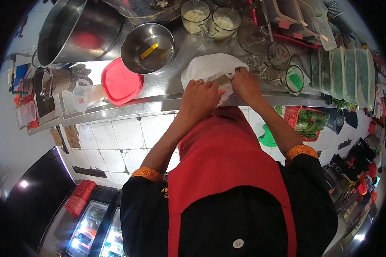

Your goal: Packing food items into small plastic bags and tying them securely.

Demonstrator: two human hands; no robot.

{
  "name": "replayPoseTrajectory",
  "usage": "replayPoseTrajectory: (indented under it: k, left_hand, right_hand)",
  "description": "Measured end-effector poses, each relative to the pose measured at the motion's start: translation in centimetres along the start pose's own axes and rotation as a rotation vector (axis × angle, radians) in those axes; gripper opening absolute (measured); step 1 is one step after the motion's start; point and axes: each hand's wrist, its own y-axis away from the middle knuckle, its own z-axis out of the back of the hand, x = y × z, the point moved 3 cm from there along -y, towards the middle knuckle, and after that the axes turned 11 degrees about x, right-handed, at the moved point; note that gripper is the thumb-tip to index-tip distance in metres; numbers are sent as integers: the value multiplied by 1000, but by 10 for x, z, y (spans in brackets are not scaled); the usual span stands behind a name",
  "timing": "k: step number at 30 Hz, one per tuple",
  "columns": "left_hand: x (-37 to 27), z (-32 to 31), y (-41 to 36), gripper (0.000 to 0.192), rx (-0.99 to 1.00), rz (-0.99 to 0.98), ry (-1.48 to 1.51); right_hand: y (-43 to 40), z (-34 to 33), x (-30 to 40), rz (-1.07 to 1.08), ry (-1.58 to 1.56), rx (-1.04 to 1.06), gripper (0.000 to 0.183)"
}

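Note:
A white bag (209, 66), thin and crumpled, lies at the front edge of the steel counter (160, 85). My left hand (201, 98), a ring on one finger, grips its near side with the fingers curled over. With bent fingers, my right hand (246, 83) pinches the bag's right edge. Something brownish and see-through (223, 80) shows between the hands; what it is, I cannot tell. To the left stands a steel bowl (148, 48) with a yellow strip (149, 51) inside. A red plastic lid (122, 81) sits beside the bowl, close to the counter's edge.
Two glass mugs (195, 16) with pale contents stand behind the bag. Several empty-looking glass mugs (278, 56) crowd the right, one holding something green. Lidded plastic boxes (350, 75) line the far right. A large steel pot (80, 35) occupies the back left. Below right is a red crate (292, 117) of greens.

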Motion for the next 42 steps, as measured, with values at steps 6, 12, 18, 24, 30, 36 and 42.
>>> replayPoseTrajectory:
  k: [6, 12, 18, 24, 30, 36, 42]
  left_hand:
    - [1, 1, -10, 27, 35, 60, -31]
    - [12, 12, -11, 21, 12, 160, 73]
    - [15, 5, -13, 33, 33, 176, 116]
    - [15, 2, -22, 26, -28, 91, 262]
    - [28, 7, -15, 21, 137, 206, 636]
    - [37, -7, -15, 24, 59, 125, 850]
    - [38, -11, -17, 26, 57, 198, 876]
  right_hand:
    - [2, 0, -9, 33, -295, 12, 22]
    - [18, 26, -5, 261, -640, -47, 24]
    - [17, 33, 0, 187, -882, -18, 31]
    - [21, 32, 10, 349, -1034, -128, 28]
    - [23, 20, 8, 421, -763, -187, 21]
    - [26, 23, 21, 335, -822, -287, 18]
    - [37, 27, 30, 421, -420, -527, 14]
